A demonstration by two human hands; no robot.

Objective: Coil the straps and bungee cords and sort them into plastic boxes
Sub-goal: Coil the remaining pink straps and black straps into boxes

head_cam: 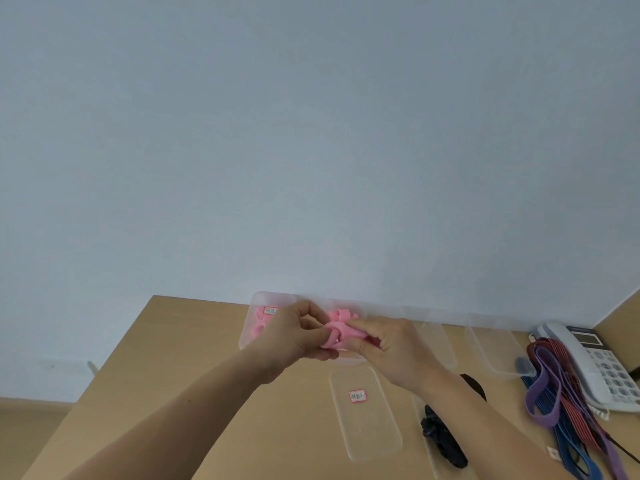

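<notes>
Both hands meet above the wooden desk (173, 393) on a pink strap (341, 329). My left hand (294, 336) pinches one looped end, and my right hand (391, 348) grips the bundled rest, with curls of strap sticking up between them. Behind the hands stands a clear plastic box (252, 303) with a red-edged label, holding more pink straps (258, 325). A pile of purple, red and blue straps and bungee cords (568, 403) lies at the right.
A clear labelled lid (363, 414) lies flat near the front. More clear boxes or lids (495, 348) line the wall. A box with black cords (443, 441) sits under my right forearm. A white desk phone (602, 365) stands at far right.
</notes>
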